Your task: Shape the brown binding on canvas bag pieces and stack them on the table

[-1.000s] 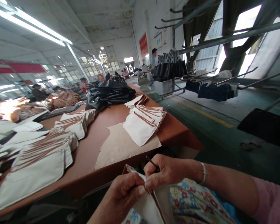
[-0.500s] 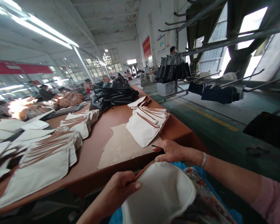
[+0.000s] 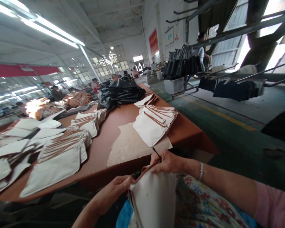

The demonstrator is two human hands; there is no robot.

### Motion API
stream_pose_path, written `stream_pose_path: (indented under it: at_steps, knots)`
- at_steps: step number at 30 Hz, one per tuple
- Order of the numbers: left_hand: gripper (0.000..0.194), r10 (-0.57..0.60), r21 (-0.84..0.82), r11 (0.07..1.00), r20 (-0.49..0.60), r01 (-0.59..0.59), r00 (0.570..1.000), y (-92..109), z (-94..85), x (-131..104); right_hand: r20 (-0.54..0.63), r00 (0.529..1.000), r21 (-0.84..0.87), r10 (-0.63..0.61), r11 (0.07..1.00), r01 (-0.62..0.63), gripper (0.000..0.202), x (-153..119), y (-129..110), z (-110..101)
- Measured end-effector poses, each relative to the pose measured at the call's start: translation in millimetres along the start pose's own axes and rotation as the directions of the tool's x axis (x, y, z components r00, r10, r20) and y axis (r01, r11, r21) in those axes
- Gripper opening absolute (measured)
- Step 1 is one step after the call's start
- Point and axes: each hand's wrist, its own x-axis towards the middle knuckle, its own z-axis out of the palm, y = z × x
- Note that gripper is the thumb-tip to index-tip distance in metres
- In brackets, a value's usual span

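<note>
Over my lap hangs a white bag panel [image 3: 154, 196] with a brown edge strip along its top. My left hand [image 3: 116, 190] pinches the left end of that top edge between thumb and fingers. My right hand [image 3: 167, 162] grips the right end of the edge. A thin dark stick-like tool [image 3: 157, 153] pokes up from the fingers of my right hand; its kind I cannot make out. Just beyond, a fanned stack of white bag panels with brown strips [image 3: 153, 125] lies on a sheet of tan cardboard [image 3: 125, 147].
The brown-covered table [image 3: 106, 139] carries more rows of white panels [image 3: 59, 167] at left and a heap of black bags [image 3: 121, 93] farther back. To the right stand metal racks hung with black bags [image 3: 180, 65]. Several people are in the background.
The white panel has turned in my hands and now hangs more upright and narrower. The dark tool has tilted from nearly level to pointing up. My head view has shifted a little.
</note>
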Motion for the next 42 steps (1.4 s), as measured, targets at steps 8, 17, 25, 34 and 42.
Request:
stream_pose_path:
  at_steps: [8,17,25,34,42]
  knots:
    - [0.031,0.108,-0.25,0.962,-0.027,-0.112,0.994,8,23.6,16,-0.117,0.993,-0.229,-0.022,0.973,-0.006,0.021,2,22,-33]
    - [0.033,0.159,-0.124,0.98,0.043,-0.153,0.986,29,46.6,30,0.101,0.992,-0.311,-0.075,0.945,0.103,0.039,-16,-39,-1]
    - [0.037,0.059,-0.115,0.992,0.023,-0.056,0.998,34,51.3,18,0.145,0.983,-0.365,-0.113,0.917,0.159,0.033,-15,-22,2]
    - [0.035,0.06,0.213,0.977,-0.244,-0.007,0.968,25,62.1,30,0.021,1.0,-0.323,-0.022,0.946,0.028,0.024,-14,-25,13]
    - [0.023,0.204,0.392,0.917,-0.309,-0.071,0.929,11,60.6,31,-0.042,0.988,-0.045,0.147,0.988,-0.149,0.013,-15,-11,15]
